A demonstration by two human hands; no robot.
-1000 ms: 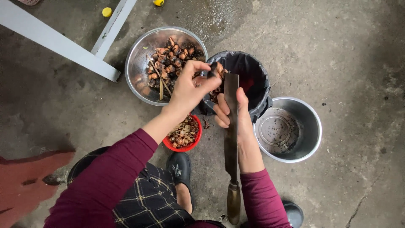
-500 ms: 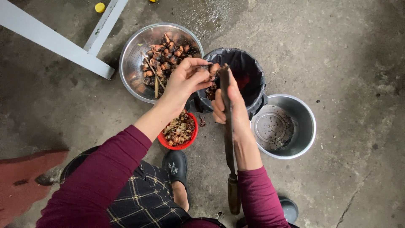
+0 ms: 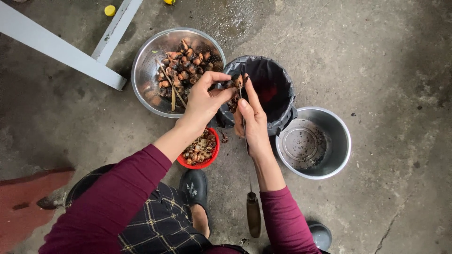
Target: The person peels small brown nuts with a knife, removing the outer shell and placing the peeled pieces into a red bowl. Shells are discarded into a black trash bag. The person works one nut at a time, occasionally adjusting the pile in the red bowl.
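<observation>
Brown nut (image 3: 234, 83), small and rough, pinched by left hand (image 3: 203, 99) fingertips; right hand (image 3: 253, 123) closed around long knife (image 3: 248, 174), thumb touching nut.

No packages, labels, signs or screens appear in this view. The only wrapping-like item is a black plastic bag (image 3: 275, 94) lining a small round bin at the centre of the concrete floor, its rim folded outward over the bin's edge. It is plain and glossy and shows no sticker.
</observation>
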